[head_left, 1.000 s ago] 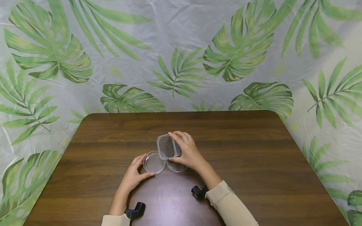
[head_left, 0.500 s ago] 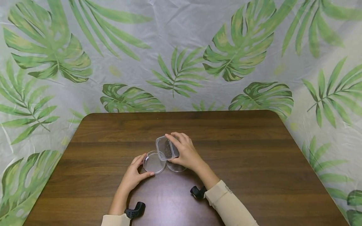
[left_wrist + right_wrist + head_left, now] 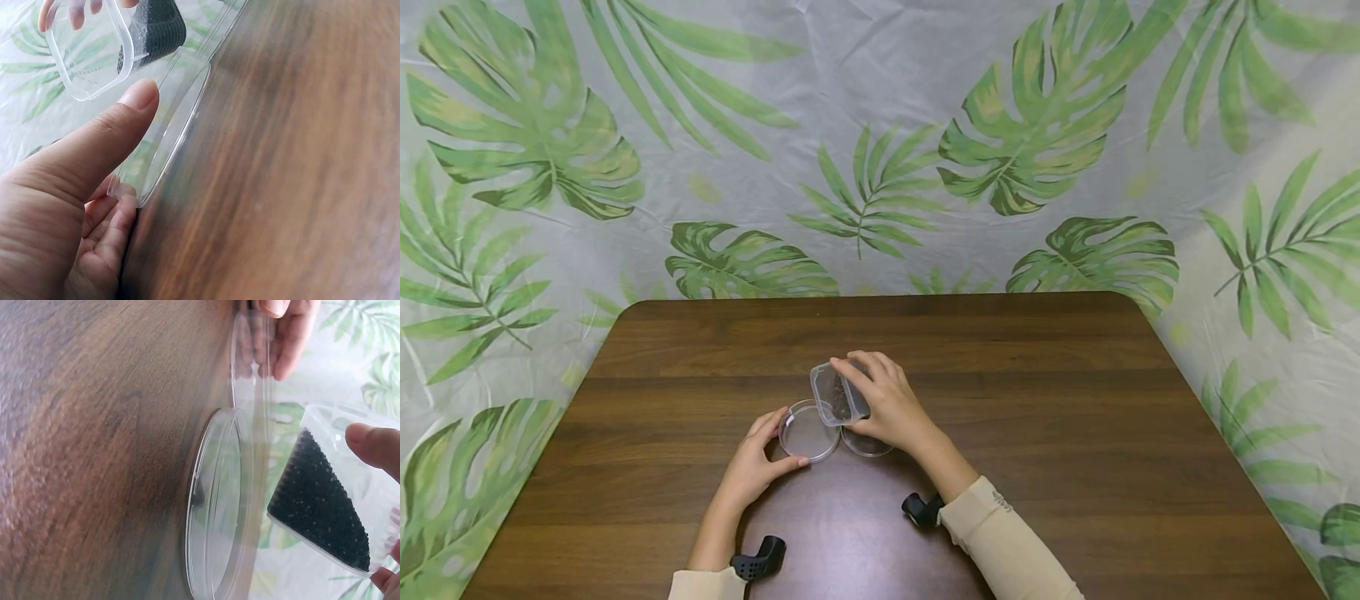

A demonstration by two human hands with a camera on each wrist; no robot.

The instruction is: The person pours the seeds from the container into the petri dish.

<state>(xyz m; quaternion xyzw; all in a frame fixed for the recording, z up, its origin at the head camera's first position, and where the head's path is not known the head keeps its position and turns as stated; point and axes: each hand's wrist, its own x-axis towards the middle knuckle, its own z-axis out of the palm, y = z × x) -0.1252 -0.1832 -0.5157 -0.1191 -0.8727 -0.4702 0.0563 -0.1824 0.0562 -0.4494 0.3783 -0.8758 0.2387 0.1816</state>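
Note:
My left hand [image 3: 752, 468] holds a clear round petri dish [image 3: 808, 432] at its rim, thumb on the near side and fingers on the far side. The dish stands on the table. My right hand [image 3: 891, 406] grips a clear plastic tub [image 3: 824, 390] and keeps it tilted to the left, its mouth above the right edge of that dish. Dark fine granules [image 3: 315, 503] lie heaped on a slant inside the tub in the right wrist view. Under the tub sits a second clear petri dish [image 3: 867, 444], partly hidden and close beside the first.
A brown wooden table [image 3: 1037, 433] carries both dishes. Behind it hangs a pale cloth [image 3: 880, 83] printed with green leaves. Black cameras sit on both wrists, the left camera [image 3: 762, 558] and the right camera [image 3: 921, 510], close above the tabletop.
My right hand has shifted slightly left with the tub, which tilts a little more toward the left dish. The left hand and both dishes have stayed in place.

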